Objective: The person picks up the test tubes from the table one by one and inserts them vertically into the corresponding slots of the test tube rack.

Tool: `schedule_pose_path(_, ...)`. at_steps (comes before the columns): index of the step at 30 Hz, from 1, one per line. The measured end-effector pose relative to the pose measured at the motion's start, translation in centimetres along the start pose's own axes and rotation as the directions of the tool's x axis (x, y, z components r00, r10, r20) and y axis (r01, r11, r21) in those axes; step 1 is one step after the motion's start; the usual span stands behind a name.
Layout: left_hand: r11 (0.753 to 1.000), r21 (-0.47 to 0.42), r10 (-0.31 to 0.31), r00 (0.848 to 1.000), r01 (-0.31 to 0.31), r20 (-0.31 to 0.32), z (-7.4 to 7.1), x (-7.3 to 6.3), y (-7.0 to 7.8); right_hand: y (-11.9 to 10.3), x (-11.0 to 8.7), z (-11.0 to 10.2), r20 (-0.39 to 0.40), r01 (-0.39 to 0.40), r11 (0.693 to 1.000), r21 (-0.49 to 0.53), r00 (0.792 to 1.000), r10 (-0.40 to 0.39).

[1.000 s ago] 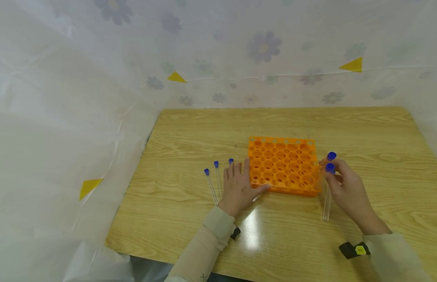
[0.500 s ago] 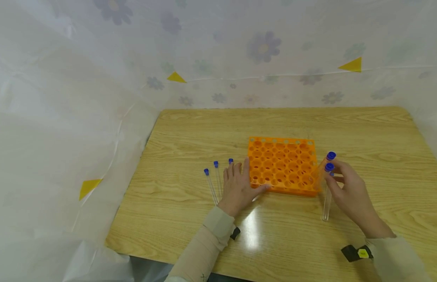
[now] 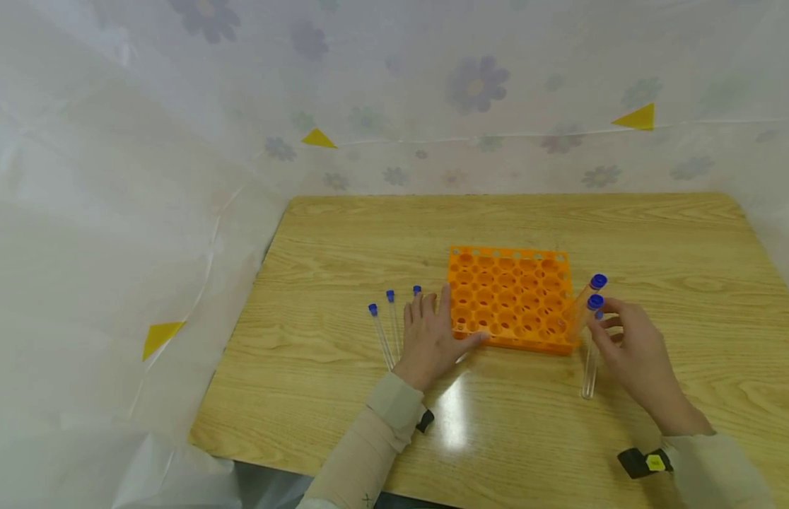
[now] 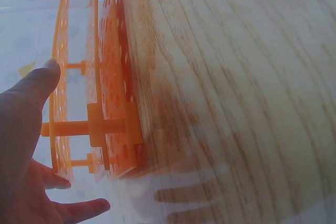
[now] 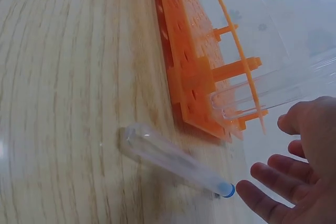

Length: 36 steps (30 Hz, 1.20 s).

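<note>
An orange tube rack (image 3: 505, 297) stands mid-table. My left hand (image 3: 433, 346) rests at its near left corner, thumb on the front edge and fingers spread along the left end. Two clear test tubes with blue caps (image 3: 594, 302) lean in the rack's right end, tilted to the right. Beside these caps is my right hand (image 3: 633, 350), its thumb and fingertips close to the nearer tube; in the right wrist view its fingers (image 5: 278, 177) are spread with nothing between them. Another capped test tube (image 5: 176, 158) lies on the table under that hand.
Several thin blue-capped tubes (image 3: 382, 339) lie left of the rack, partly hidden by my left hand. The wood-grain table (image 3: 528, 424) meets flower-patterned sheeting (image 3: 394, 85) at the back and sides. Yellow triangles (image 3: 636, 117) mark the sheeting.
My right hand has drawn slightly right and toward me, its fingertips loosening from the two tubes leaning in the rack. The left hand and the rack stay put.
</note>
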<state>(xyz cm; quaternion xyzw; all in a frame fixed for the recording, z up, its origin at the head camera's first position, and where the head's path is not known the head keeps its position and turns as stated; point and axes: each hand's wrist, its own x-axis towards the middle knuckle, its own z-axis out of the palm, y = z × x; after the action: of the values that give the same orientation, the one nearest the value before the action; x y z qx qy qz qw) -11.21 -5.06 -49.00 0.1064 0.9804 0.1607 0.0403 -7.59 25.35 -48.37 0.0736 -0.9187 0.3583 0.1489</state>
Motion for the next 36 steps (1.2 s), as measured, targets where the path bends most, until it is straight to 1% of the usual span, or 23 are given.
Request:
schedule_pose_path(5,1.0,-0.006,-0.001,1.0,0.001,0.002,0.0,0.0,0.0,0.8,-0.3,0.0,0.084,-0.054,0.997,-0.055,0.995,0.058)
schedule_pose_path(12,1.0,-0.002,-0.002,1.0,0.002,0.01,0.0,0.0,-0.1,1.2,-0.9,0.2,0.152,-0.125,0.984,-0.124,0.978,0.143)
schedule_pose_path(20,1.0,-0.006,0.003,1.0,-0.003,0.011,0.0,0.0,0.0,1.6,-1.2,0.6,0.179,-0.116,0.974,-0.195,0.972,0.152)
schedule_pose_path(23,1.0,-0.009,0.005,1.0,-0.005,0.009,0.0,0.0,0.0,1.5,-1.2,0.7,0.207,-0.136,0.968,-0.212,0.961,0.18)
schedule_pose_path(26,1.0,-0.008,0.007,1.0,-0.007,0.003,0.0,0.0,0.0,1.4,-1.1,0.8,0.25,-0.164,0.96,-0.228,0.943,0.22)
schedule_pose_path(30,1.0,0.0,0.009,1.0,-0.009,-0.002,0.0,0.0,-0.1,1.3,-1.0,0.7,0.294,-0.182,0.95,-0.252,0.921,0.254)
schedule_pose_path(33,1.0,0.002,0.008,1.0,-0.008,-0.002,0.0,0.0,0.0,1.2,-0.9,0.7,0.304,-0.182,0.947,-0.265,0.916,0.261)
schedule_pose_path(36,1.0,0.004,0.002,1.0,-0.002,0.003,0.0,0.0,0.0,1.2,-0.9,0.8,0.301,-0.176,0.947,-0.269,0.918,0.257)
